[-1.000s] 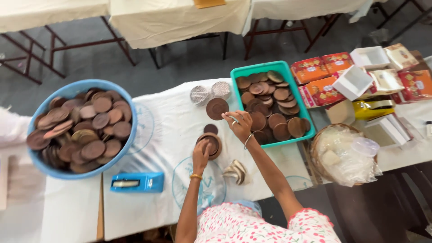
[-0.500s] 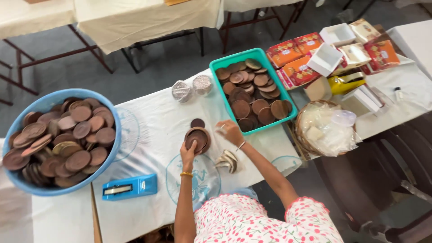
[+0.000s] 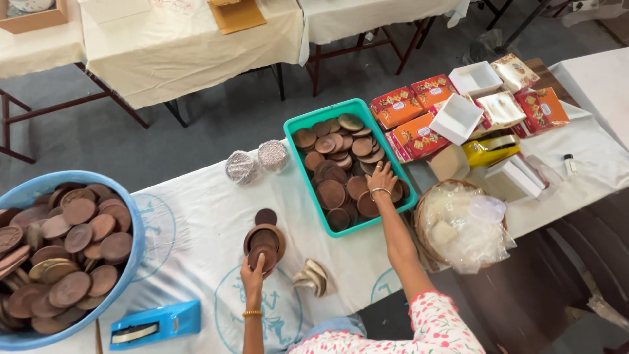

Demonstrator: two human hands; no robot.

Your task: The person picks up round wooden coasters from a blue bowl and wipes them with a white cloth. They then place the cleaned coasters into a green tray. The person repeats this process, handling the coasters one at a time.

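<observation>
My left hand (image 3: 252, 276) rests on the white cloth and grips the near edge of a low stack of brown round discs (image 3: 265, 240). One smaller dark disc (image 3: 265, 216) lies just behind the stack. My right hand (image 3: 382, 178) reaches into the teal tray (image 3: 325, 111). Its fingers are spread flat over the many brown discs (image 3: 331, 193) lying in the tray, and I see nothing held in it. A thin bangle sits on each wrist.
A blue basin (image 3: 135, 229) full of brown discs stands at the left, with a blue tape dispenser (image 3: 155, 322) before it. Two foil-wrapped stacks (image 3: 257, 161) sit behind. A basket with a plastic bag (image 3: 458, 223) and red and white boxes (image 3: 432, 115) fill the right.
My right hand left the disc stack and moved right into the teal tray. My left hand stayed at the stack. The view has shifted.
</observation>
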